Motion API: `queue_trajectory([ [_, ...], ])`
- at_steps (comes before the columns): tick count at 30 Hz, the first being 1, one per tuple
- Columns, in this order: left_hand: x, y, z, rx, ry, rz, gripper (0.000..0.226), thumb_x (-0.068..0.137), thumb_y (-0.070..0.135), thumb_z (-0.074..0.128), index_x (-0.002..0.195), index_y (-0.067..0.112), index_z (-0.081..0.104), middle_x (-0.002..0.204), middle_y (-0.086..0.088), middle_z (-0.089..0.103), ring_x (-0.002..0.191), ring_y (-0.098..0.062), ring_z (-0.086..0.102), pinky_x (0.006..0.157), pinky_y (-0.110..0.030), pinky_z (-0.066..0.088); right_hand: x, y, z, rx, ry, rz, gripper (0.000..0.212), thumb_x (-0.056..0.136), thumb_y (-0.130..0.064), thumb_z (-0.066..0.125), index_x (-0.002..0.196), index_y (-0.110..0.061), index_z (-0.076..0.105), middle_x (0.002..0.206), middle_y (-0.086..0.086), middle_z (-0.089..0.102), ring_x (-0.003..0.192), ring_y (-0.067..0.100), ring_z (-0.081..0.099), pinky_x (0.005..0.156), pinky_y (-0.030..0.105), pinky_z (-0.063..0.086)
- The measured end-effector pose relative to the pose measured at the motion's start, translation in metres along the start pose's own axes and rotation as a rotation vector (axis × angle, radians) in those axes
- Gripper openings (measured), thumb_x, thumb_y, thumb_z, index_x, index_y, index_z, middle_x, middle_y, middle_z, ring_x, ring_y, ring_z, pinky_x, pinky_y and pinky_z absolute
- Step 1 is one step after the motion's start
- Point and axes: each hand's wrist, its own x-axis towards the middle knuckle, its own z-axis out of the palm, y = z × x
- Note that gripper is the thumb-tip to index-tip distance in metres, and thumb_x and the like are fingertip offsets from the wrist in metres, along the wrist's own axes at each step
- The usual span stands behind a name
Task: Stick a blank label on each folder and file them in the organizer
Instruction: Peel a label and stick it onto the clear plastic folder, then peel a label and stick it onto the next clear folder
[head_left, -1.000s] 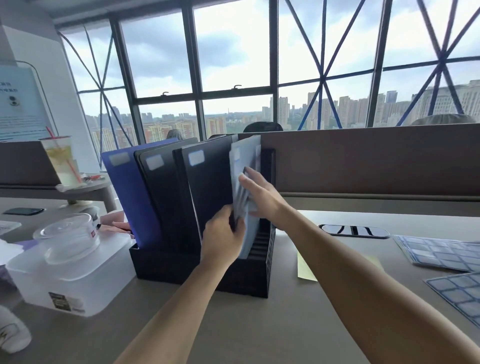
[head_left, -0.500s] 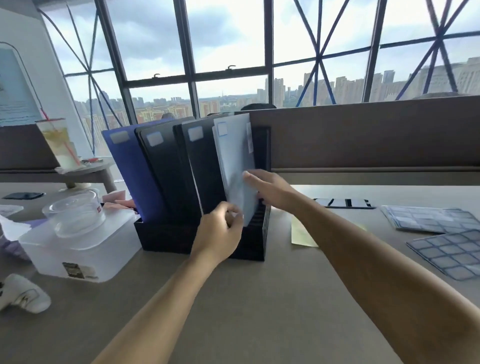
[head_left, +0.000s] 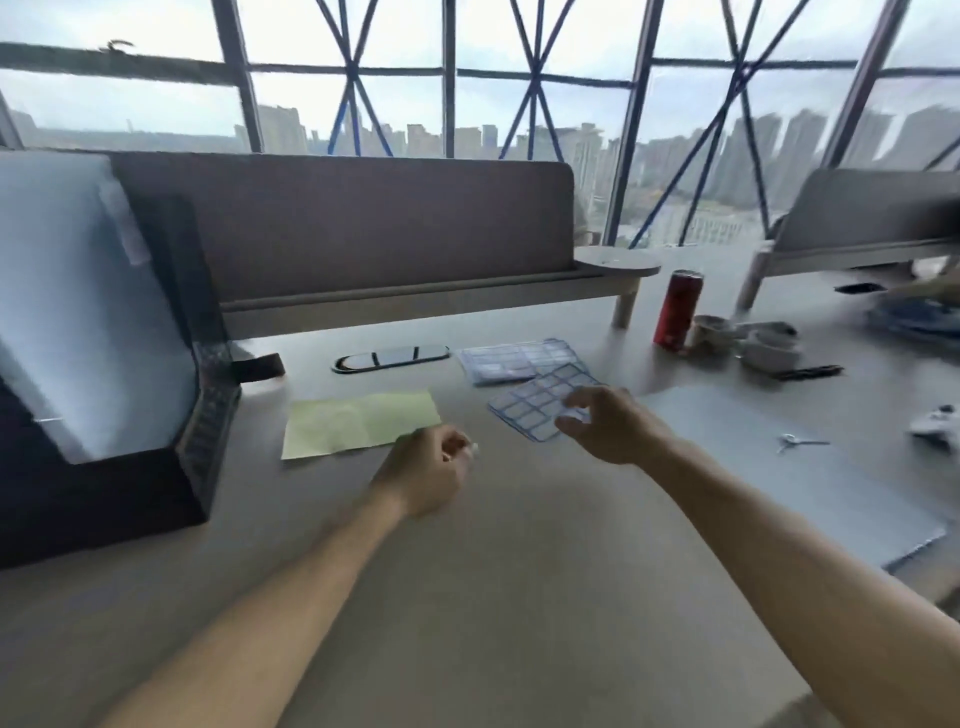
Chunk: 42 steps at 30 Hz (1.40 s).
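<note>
- Daylight only, through the windows; overcast, upper panes blown out white.
- Worktop evenly lit, shadows soft and faint.
- Motion blur all over, worst at the right edge and on the organizer.
- Wide-angle bend in the window frames.

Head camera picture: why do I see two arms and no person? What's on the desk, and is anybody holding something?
The camera sits on a person's head and looks down, so you see only their own two arms. There is just this one view. The left hand has curled fingers; a small white bit shows at their tips, too blurry to name. The right hand hangs open over a sheet of blank labels. On the desk also lie a yellow-green paper, more label sheets, what looks like a grey folder and a red can. At the left, a black organizer holds a pale folder.
</note>
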Motion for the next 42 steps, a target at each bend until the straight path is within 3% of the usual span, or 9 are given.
queue_trajectory([
  [6, 0.039, 0.039, 0.072, 0.040, -0.067, 0.133, 0.029, 0.095, 0.035, 0.057, 0.118, 0.020, 0.065, 0.121, -0.004, 0.067, 0.111, -0.021, 0.059, 0.086, -0.021, 0.038, -0.023, 0.088, 0.003, -0.273, -0.092, 0.461, 0.070, 0.087, -0.071, 0.045, 0.137, -0.021, 0.046, 0.137, 0.010, 0.053, 0.125, 0.034, 0.051, 0.099, 0.050, 0.041],
  [10, 0.051, 0.047, 0.102, 0.219, -0.079, 0.269, 0.047, 0.093, 0.048, 0.054, 0.131, 0.020, 0.057, 0.135, -0.002, 0.059, 0.126, -0.021, 0.049, 0.107, -0.033, 0.037, -0.025, 0.097, 0.008, -0.301, -0.007, 0.356, 0.054, 0.098, -0.053, 0.042, 0.127, -0.011, 0.056, 0.127, 0.017, 0.063, 0.116, 0.037, 0.060, 0.094, 0.042, 0.048],
  [15, 0.049, 0.042, 0.106, 0.284, -0.074, 0.317, 0.052, 0.093, 0.053, 0.050, 0.133, 0.020, 0.055, 0.141, 0.000, 0.054, 0.133, -0.019, 0.042, 0.113, -0.034, 0.032, -0.022, 0.084, -0.001, -0.360, -0.015, 0.292, 0.035, 0.098, -0.008, 0.035, 0.127, -0.002, 0.053, 0.125, 0.022, 0.062, 0.117, 0.040, 0.059, 0.092, 0.042, 0.049],
  [20, 0.044, 0.039, 0.104, 0.281, -0.061, 0.335, 0.049, 0.094, 0.051, 0.049, 0.132, 0.020, 0.057, 0.139, 0.002, 0.055, 0.133, -0.019, 0.042, 0.113, -0.032, 0.031, -0.026, 0.084, -0.015, -0.395, -0.087, 0.241, 0.041, 0.093, -0.037, 0.055, 0.121, -0.008, 0.062, 0.119, 0.019, 0.063, 0.108, 0.037, 0.062, 0.078, 0.030, 0.044],
  [31, 0.042, 0.031, 0.105, 0.211, 0.009, 0.405, 0.044, 0.094, 0.048, 0.053, 0.125, 0.019, 0.062, 0.130, 0.000, 0.062, 0.126, -0.021, 0.047, 0.110, -0.035, 0.035, -0.031, 0.047, -0.044, -0.422, -0.150, 0.175, 0.058, 0.088, -0.015, 0.062, 0.142, -0.012, 0.039, 0.120, 0.015, 0.056, 0.103, 0.033, 0.061, 0.071, 0.031, 0.043],
  [34, 0.039, 0.039, 0.101, -0.003, 0.019, 0.398, 0.041, 0.094, 0.044, 0.058, 0.126, 0.018, 0.063, 0.125, -0.001, 0.066, 0.121, -0.018, 0.055, 0.105, -0.033, 0.042, -0.041, 0.020, -0.067, -0.379, -0.038, 0.076, 0.066, 0.087, -0.016, 0.060, 0.147, -0.019, 0.033, 0.116, 0.014, 0.059, 0.095, 0.031, 0.061, 0.074, 0.034, 0.050],
  [37, 0.031, 0.064, 0.086, -0.718, -0.115, 0.135, 0.035, 0.087, 0.049, 0.065, 0.116, 0.028, 0.064, 0.110, -0.003, 0.072, 0.094, -0.018, 0.069, 0.091, -0.041, 0.055, -0.056, -0.010, -0.065, -0.113, 0.068, -0.022, 0.066, 0.077, -0.025, 0.063, 0.139, -0.021, 0.041, 0.106, 0.012, 0.069, 0.088, 0.028, 0.066, 0.077, 0.038, 0.058],
  [39, 0.029, 0.077, 0.074, -1.197, -0.258, -0.079, 0.046, 0.084, 0.052, 0.059, 0.113, 0.017, 0.061, 0.095, -0.006, 0.073, 0.077, -0.020, 0.072, 0.073, -0.039, 0.058, -0.070, -0.027, -0.048, 0.035, 0.064, -0.102, 0.063, 0.077, -0.028, 0.066, 0.136, -0.022, 0.044, 0.105, 0.007, 0.072, 0.089, 0.024, 0.068, 0.079, 0.038, 0.058],
  [42, 0.024, 0.074, 0.052, -1.362, -0.188, -0.284, 0.037, 0.094, 0.035, 0.058, 0.118, 0.006, 0.057, 0.091, -0.011, 0.075, 0.079, -0.026, 0.074, 0.063, -0.038, 0.059, -0.082, -0.045, -0.024, 0.196, 0.063, -0.169, 0.049, 0.086, -0.032, 0.067, 0.132, -0.023, 0.050, 0.110, -0.002, 0.074, 0.093, 0.017, 0.070, 0.083, 0.035, 0.058],
])
